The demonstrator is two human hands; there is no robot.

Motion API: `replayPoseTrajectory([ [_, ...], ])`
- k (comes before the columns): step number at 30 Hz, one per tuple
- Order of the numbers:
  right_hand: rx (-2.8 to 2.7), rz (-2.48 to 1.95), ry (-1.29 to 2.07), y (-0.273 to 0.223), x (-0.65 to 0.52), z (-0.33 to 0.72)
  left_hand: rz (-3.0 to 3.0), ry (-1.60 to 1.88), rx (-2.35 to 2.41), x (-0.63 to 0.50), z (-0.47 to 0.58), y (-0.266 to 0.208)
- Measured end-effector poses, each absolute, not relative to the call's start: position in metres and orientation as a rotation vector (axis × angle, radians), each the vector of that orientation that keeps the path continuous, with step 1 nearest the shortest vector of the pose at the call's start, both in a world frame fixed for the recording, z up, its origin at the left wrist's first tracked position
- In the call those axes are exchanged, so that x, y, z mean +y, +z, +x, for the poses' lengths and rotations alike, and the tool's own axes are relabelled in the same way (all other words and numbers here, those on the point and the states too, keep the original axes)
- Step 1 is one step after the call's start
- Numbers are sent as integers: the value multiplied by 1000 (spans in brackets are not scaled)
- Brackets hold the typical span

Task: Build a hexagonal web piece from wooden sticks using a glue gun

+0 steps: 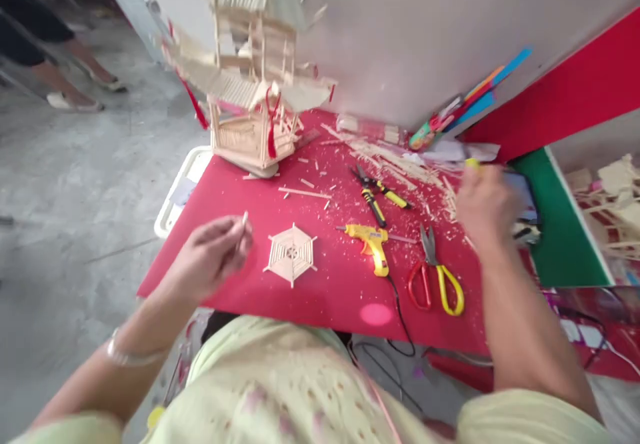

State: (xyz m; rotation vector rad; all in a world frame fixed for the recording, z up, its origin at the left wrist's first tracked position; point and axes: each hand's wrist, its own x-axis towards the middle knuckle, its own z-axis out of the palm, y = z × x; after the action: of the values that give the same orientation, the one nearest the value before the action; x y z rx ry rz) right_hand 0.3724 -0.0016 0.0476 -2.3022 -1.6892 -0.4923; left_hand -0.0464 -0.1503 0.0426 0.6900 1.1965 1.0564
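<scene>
My left hand (215,251) is closed in a pinch around a short wooden stick (245,218), left of a hexagonal stick lattice (292,255) lying flat on the red table. My right hand (484,201) is over the table's right side, blurred, fingers curled. A small yellow thing (471,163) shows at its fingertips; its kind is unclear. Between my hands lie a yellow glue gun (370,241) with a glue stick in its back, black-and-yellow cutting pliers (375,194), and scissors (436,274) with one red and one yellow handle.
A model pavilion of sticks (250,84) with red tassels stands at the back left. Loose sticks (385,157) and scraps litter the red tabletop (320,297). A tablet-like device (523,197) lies right, near a green board (565,231). Another person's feet (75,102) show at upper left.
</scene>
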Motion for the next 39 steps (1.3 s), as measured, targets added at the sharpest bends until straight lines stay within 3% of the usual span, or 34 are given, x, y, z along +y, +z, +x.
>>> replayPoseTrajectory([
  [2,-1650,-2390,-526,36,8,409,763,1097,1205,-135,-54,28],
  [7,-1907,-2555,-235,-13,9,432,1159,956,1341,-95,-56,3],
  [13,-1952,-2091,-397,1,-25,384,1217,828,1346,-77,-59,-4],
  [17,-1772,-1609,336,13,-82,287,1118,930,1265,-72,-52,-11],
  [21,-1525,-1291,1167,-6,-107,188,1016,1024,1098,-70,-45,-14],
  [26,-1129,-1172,1671,-33,-89,143,897,1138,932,-73,-42,-20],
  [29,-1223,-1215,1571,-37,-82,145,952,1105,960,-72,-47,-22],
  [35,-1956,-1310,867,-33,-81,154,1467,676,1142,-58,-66,-15],
  [39,-2151,-1216,804,-37,-79,154,1677,493,1179,-45,-69,-11],
])
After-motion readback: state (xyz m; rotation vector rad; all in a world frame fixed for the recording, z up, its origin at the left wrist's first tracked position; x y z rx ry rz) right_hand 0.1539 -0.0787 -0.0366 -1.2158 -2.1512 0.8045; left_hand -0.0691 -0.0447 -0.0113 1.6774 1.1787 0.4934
